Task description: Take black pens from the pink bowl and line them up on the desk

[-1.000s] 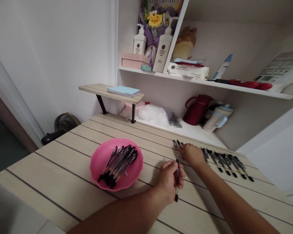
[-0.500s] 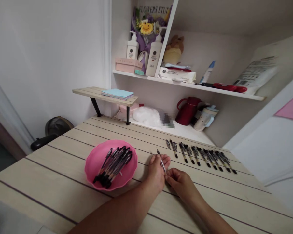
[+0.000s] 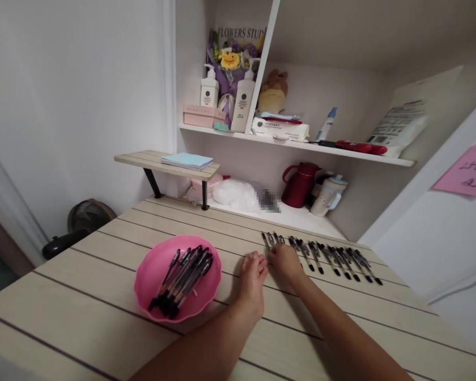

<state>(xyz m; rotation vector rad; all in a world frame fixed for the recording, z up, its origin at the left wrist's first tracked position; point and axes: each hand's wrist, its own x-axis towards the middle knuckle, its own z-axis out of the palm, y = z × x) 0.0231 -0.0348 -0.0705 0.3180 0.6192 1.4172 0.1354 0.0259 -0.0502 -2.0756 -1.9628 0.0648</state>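
Observation:
My right hand is closed at the left end of a row of black pens laid side by side on the table. Its fingers pinch a pen whose black tip end shows beyond them, pointing away from me; the rest is hidden by the hand. Just left of it my left hand rests on its edge, palm turned inward, fingers loosely bent and apart from the thumb, nothing visible in it. Farther left stands a pink scalloped bowl holding a bundle of black-capped pens.
A small raised wooden shelf with blue paper stands at the table's back left. Behind are a red jug, a pale cup and a white bag. Bottles and boxes fill the wall shelf.
My right hand has moved forward to the row with the pen that lay across my left hand. My left hand has let go of it. The view has shifted slightly.

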